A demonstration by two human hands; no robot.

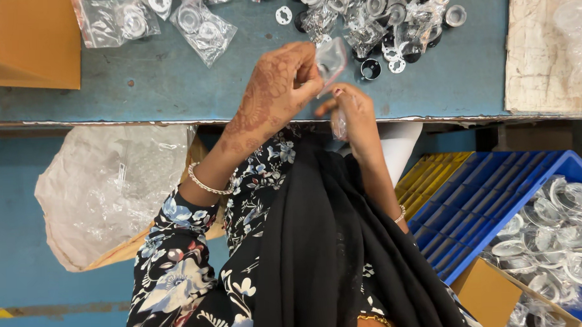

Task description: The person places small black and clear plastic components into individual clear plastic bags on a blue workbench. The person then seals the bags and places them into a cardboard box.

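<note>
Far left on the blue table [172, 84] lies a brown cardboard sheet [32, 43]; right of it I count two clear packets [202, 28] fully in view with metal rings inside, others cut off by the far edge; below the table edge a large crumpled plastic bag [105, 189] hangs at my left; my left hand [275, 90], bangle at the wrist, has its fingertips pressed together on the upper edge of a small clear pouch [331, 59]; the pouch hangs just right of that pinch, its long axis running from far to near, tilted slightly; my right hand [350, 113] sits right below it, nearer to me, fingers closed on the pouch's lower end, so both hands hold the one pouch, neither clearly nearer; whether anything is inside I cannot tell; farther right a heap of loose metal rings and black parts [389, 18] lies too tangled to count; at the near right one blue crate [492, 201] holds bagged rings [558, 231], uncountable.
</note>
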